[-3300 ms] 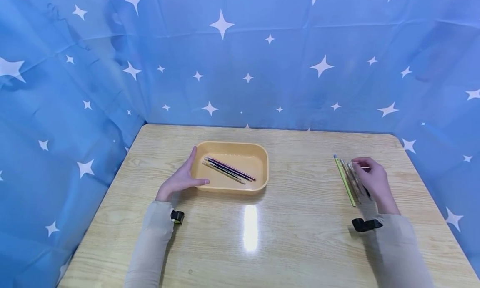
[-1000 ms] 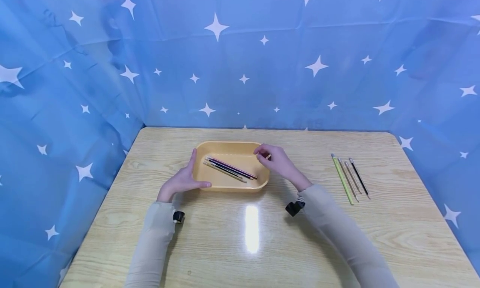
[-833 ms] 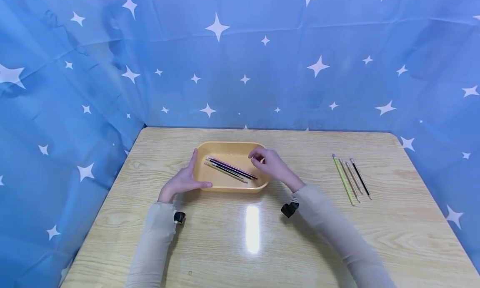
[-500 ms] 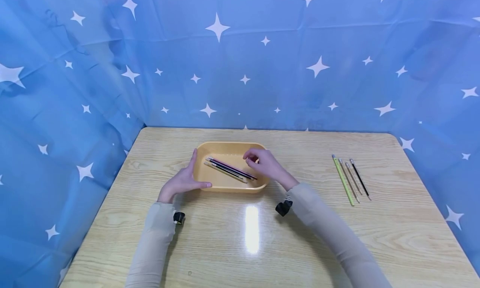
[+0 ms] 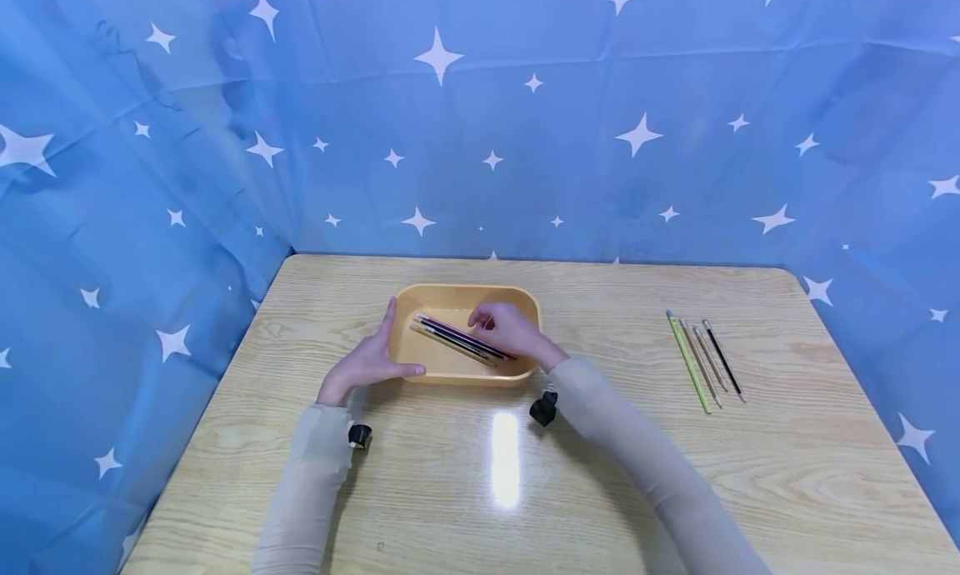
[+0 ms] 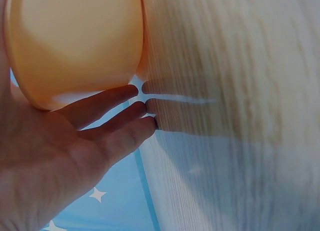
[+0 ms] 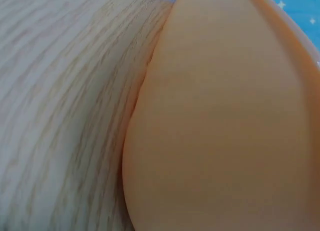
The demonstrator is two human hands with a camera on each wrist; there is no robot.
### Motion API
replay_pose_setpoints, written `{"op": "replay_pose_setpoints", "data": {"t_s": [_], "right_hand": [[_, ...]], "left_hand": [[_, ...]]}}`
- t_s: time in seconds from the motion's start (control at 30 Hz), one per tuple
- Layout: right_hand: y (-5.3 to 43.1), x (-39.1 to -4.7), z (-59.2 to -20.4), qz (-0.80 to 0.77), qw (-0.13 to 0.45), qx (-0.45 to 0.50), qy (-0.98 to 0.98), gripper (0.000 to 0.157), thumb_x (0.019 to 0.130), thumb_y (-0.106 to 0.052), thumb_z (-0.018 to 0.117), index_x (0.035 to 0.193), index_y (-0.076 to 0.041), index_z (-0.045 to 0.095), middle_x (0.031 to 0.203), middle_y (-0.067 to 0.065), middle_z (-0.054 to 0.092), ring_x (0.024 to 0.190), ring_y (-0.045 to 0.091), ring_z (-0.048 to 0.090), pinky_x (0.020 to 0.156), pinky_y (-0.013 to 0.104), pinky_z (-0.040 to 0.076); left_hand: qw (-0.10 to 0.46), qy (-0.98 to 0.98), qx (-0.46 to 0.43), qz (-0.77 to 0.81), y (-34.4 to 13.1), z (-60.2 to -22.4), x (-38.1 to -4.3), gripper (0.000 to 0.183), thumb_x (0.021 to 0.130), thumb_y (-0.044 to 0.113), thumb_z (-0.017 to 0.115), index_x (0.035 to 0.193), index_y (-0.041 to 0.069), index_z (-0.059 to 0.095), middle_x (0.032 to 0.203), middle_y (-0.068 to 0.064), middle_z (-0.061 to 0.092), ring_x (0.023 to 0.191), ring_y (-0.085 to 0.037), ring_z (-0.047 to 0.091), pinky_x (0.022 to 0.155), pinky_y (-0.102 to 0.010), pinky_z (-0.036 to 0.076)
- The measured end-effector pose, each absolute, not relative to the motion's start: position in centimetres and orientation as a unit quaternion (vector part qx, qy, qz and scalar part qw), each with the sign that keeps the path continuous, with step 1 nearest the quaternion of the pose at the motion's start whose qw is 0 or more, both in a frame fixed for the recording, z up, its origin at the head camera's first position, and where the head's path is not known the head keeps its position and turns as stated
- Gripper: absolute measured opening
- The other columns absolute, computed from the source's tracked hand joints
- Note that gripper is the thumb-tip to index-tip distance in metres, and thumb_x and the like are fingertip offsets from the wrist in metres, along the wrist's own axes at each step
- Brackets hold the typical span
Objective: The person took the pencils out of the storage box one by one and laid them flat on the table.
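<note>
A yellow-orange plastic tray (image 5: 465, 378) stands on the table with several pencils (image 5: 450, 339) lying slantwise inside, among them purple, black and gold ones. My left hand (image 5: 367, 360) spreads against the tray's left end, thumb along the near side. In the left wrist view its fingers (image 6: 107, 103) lie straight along the tray wall (image 6: 75, 41). Over the tray's right half, my right hand (image 5: 510, 332) reaches in with fingers loosely bent, fingertips right at the pencils' upper edge; no pencil is lifted. The right wrist view shows only the tray's outer wall (image 7: 215, 116) and table, the hand out of sight.
On the right of the table lie a green pencil (image 5: 688, 365), two brown pencils (image 5: 702, 362) and a black pencil (image 5: 723, 358), side by side. A blue curtain with white stars (image 5: 570, 142) hangs behind the wooden table (image 5: 615, 458) and along its sides.
My right hand has left the pencils on the right, crossed to the tray and moved leftward over the pencils in it. The left hand stays at the tray's left end.
</note>
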State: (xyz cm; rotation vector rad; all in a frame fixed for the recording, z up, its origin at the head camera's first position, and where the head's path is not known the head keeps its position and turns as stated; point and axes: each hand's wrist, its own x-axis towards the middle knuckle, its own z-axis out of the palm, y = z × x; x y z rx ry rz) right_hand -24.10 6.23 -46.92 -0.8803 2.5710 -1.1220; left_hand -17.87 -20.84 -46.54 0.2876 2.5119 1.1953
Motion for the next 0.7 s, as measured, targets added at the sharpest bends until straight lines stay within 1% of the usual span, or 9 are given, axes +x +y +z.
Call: {"op": "replay_pose_setpoints", "data": {"t_s": [0.17,0.37,0.57,0.7], "right_hand": [[5.6,-24.3,-47.3,-0.394,0.127,-0.280,0.866,0.012,0.088,-0.003,0.064,0.099,-0.001,0.067,0.085,0.004,0.064,0.079,0.016,0.060,0.075,0.031,0.050],[4.8,-24.6,-47.9,-0.400,0.138,-0.281,0.861,0.013,0.088,-0.004,0.066,0.100,0.000,0.066,0.086,0.005,0.065,0.081,0.018,0.060,0.075,0.030,0.050],[4.4,-24.7,-48.3,-0.358,0.139,-0.298,0.874,0.021,0.090,-0.003,0.064,0.110,-0.002,0.066,0.094,0.009,0.067,0.089,0.022,0.063,0.080,0.033,0.051],[4.1,-24.8,-48.4,-0.335,0.139,-0.314,0.878,0.025,0.090,-0.002,0.062,0.115,-0.001,0.065,0.098,0.012,0.068,0.092,0.025,0.064,0.081,0.035,0.051]], "left_hand": [[0.171,0.884,0.101,0.424,-20.9,-46.7,-17.9,0.129,0.076,0.040,0.082,0.152,0.014,-0.019,0.153,-0.032,0.013,0.135,-0.046,0.027,0.109,-0.054,0.025],[0.170,0.883,0.104,0.426,-20.9,-47.0,-18.0,0.129,0.076,0.041,0.082,0.152,0.015,-0.020,0.154,-0.031,0.011,0.136,-0.046,0.025,0.109,-0.054,0.025],[0.173,0.883,0.100,0.425,-21.0,-47.0,-18.0,0.130,0.075,0.043,0.082,0.152,0.017,-0.020,0.153,-0.033,0.013,0.136,-0.047,0.026,0.109,-0.054,0.025],[0.171,0.881,0.102,0.429,-21.0,-47.0,-18.0,0.131,0.074,0.044,0.083,0.152,0.016,-0.019,0.152,-0.034,0.014,0.135,-0.047,0.028,0.109,-0.053,0.027]]}}
